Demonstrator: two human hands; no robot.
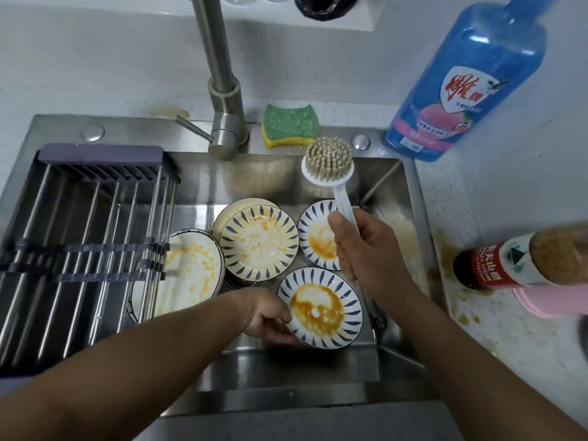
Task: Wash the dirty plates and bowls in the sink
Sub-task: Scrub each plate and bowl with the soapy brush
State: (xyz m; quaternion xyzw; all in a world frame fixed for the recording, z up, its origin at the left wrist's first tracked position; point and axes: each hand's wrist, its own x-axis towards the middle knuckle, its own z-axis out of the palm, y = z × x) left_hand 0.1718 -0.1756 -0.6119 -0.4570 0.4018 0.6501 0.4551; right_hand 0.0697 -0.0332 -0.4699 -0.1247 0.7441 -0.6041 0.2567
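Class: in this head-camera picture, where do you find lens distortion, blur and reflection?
Head view: the wide lens leans the tall blue plastic detergent bottle inward; the red-labelled bottle at the right edge is smeared; the back wall of the stainless steel sink gives a dull reflection, no hard glare; the middle stained blue-striped plate is fairly sharp.

Sink (286, 372): was brushed steel with a dull sheen.
Plates (259, 241): were glossy glazed ceramic.
Brush (328, 163): had a smooth white plastic handle.
Sponge (290, 124): was rough green scourer on yellow foam.
Rack (101, 153), nine o'clock: had metal rods, grey plastic ends.
Bottle (471, 74), one o'clock: was translucent blue plastic.
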